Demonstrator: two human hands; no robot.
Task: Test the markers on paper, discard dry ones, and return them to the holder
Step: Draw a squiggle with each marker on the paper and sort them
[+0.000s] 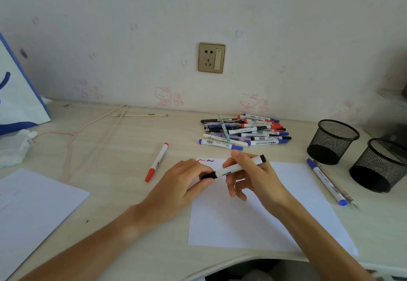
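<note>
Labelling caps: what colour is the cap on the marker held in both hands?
Black cap on a white marker; head view.

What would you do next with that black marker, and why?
Probably set the black marker, gripped by both hands, into a mesh holder: a black squiggle already sits beside the red one on the paper, so it apparently writes.

Open desk (105,148) between red marker (156,162) and left sheet (33,205); a pink cord (92,139) trails across it. Far side blocked by marker pile (244,132). Right: two mesh holders (333,142) (380,166) touching, blue marker (327,181) just beside the paper (253,221). Paper's near half lies bare.
</note>
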